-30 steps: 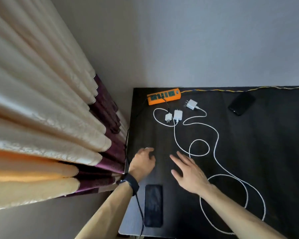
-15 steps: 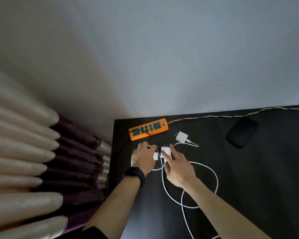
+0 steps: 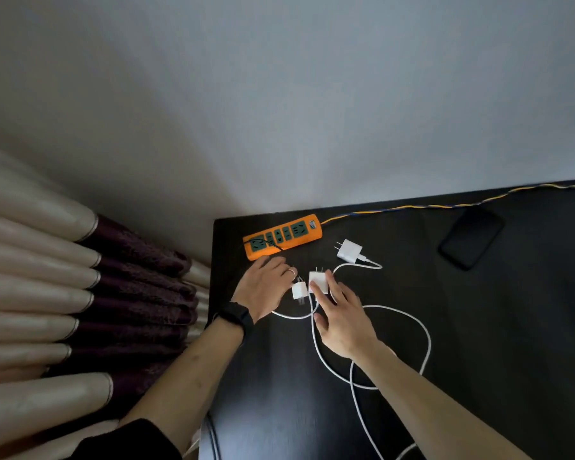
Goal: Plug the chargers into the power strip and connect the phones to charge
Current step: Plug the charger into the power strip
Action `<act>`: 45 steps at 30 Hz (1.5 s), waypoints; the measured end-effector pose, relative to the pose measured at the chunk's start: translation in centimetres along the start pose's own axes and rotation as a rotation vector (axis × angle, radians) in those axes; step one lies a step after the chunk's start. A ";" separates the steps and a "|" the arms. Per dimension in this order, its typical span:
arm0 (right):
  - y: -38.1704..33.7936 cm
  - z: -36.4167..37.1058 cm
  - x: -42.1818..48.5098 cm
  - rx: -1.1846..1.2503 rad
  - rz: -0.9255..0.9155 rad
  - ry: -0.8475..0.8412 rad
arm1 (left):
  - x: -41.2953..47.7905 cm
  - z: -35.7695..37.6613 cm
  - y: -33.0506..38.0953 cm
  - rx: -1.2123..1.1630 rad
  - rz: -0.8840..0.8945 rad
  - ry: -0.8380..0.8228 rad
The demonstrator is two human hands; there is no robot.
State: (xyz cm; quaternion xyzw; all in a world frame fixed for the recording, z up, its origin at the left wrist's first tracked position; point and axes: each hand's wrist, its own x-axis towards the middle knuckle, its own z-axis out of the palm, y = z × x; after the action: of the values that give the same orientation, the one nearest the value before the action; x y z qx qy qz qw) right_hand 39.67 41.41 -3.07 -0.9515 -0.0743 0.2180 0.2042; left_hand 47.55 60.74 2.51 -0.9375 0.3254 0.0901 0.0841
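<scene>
Boxy white charger (image 3: 318, 281) under right hand (image 3: 342, 318).

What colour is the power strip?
Bright orange, with dark green sockets: the power strip shows best in the head view.

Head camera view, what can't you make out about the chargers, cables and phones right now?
- White cables: the far ends run off the bottom edge.
- Left hand: its grip on the small charger is hidden by its own fingers.
- Power strip: socket details too small.
- Phone: dark on the dark table, so its port is unreadable.
</scene>
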 end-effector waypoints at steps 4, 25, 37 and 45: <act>-0.6 0.2 -0.1 -0.003 0.019 -0.008 | -1.1 0.5 -0.9 -0.033 -0.017 0.010; -1.1 0.2 0.1 -0.060 0.075 0.172 | 0.0 -0.2 -4.8 -0.305 -0.200 0.291; -0.8 4.5 1.9 -0.112 -0.070 0.211 | 0.1 0.9 -8.5 -0.379 -0.472 0.024; -1.2 4.8 2.2 -0.153 -0.032 0.202 | 1.3 1.2 -9.5 -0.252 -0.435 -0.093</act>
State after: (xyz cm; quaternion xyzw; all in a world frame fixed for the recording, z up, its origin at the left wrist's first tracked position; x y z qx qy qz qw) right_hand 39.50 44.70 -7.34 -0.9800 -0.0852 0.1116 0.1408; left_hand 54.33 67.60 2.02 -0.9834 0.0981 0.1528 -0.0011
